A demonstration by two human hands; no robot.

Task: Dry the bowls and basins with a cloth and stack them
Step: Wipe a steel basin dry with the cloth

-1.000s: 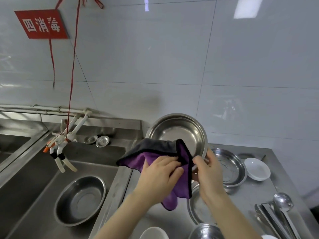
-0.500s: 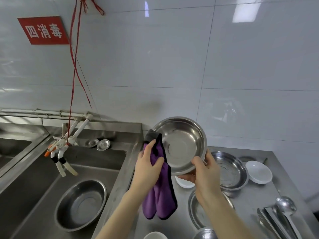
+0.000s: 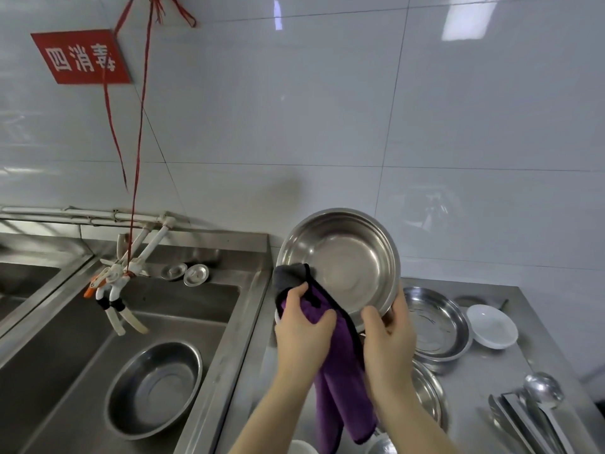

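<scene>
"Gripping the steel basin [image 3: 343, 260] by its lower rim, is that our right hand [image 3: 389, 335]?"

"Yes: our thumb lies over the inside of the rim and our fingers curl round behind it. We hold it up above the counter [image 3: 474, 388], tilted so that its mouth faces us, before the white tiled wall [image 3: 327, 109]."

"And our left hand [image 3: 302, 329]?"

"It is closed round the purple cloth [image 3: 337, 398], bunching it against the basin's left rim. A grey fold laps over that rim into the bowl of it (the purple rest hangs down between our wrists)."

"What lies around our hands?"

"On the counter a shallow basin [image 3: 432, 322] sits just right of our right hand, with a small white dish [image 3: 491, 326] beside it, and a half-hidden basin [image 3: 425, 394] shows below our right wrist. Near the right edge a ladle [image 3: 541, 393] and tongs [image 3: 517, 421] lie side by side. A white bowl [image 3: 302, 448] peeks in at the bottom edge."

"And leftward?"

"The sink [image 3: 196, 299], with a deep basin [image 3: 154, 388] upright on its floor, well apart from us. On the ledge behind it sit two round plugs [image 3: 195, 274] near the white taps [image 3: 144, 253], and a red string [image 3: 139, 142] runs up from the taps past a red sign [image 3: 82, 57]."
</scene>
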